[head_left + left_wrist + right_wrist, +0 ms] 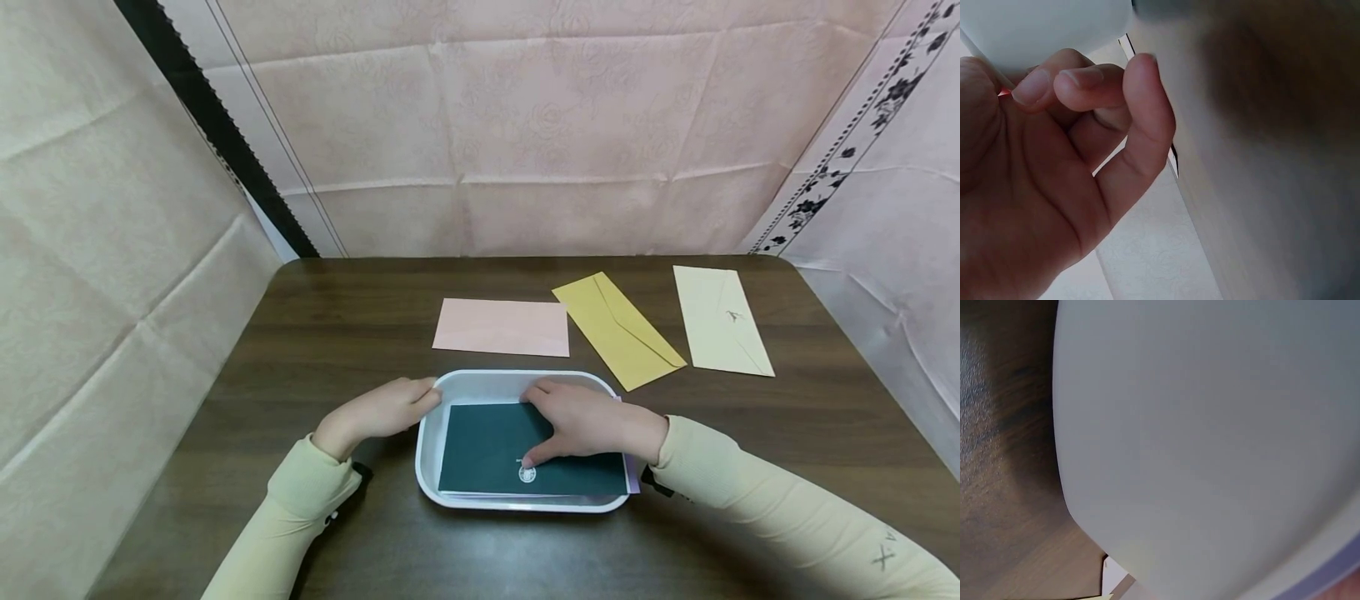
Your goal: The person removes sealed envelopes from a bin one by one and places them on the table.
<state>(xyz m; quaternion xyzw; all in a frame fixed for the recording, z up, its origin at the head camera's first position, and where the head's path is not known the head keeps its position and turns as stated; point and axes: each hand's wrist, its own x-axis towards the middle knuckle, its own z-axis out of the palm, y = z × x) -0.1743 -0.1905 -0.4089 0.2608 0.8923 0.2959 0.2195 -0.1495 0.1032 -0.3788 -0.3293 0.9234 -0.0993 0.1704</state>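
A white tray (429, 450) sits near the middle of the table, its far-left corner pinched by my left hand (386, 407). In the left wrist view the fingers (1147, 119) are curled close beside the tray (1054, 25). Inside lies a dark green envelope (483, 442) with a small white round emblem. My right hand (581, 421) rests spread on it, thumb near the emblem and fingertips at its far edge. A lilac envelope (633, 473) peeks out beneath it, over the tray's right rim; most of it is hidden.
Behind the tray lie a pink envelope (502, 327), a yellow envelope (622, 333) set diagonally, and a cream envelope (722, 321) with a small dark mark. The dark wooden table (337, 333) is bordered by cloth-covered walls.
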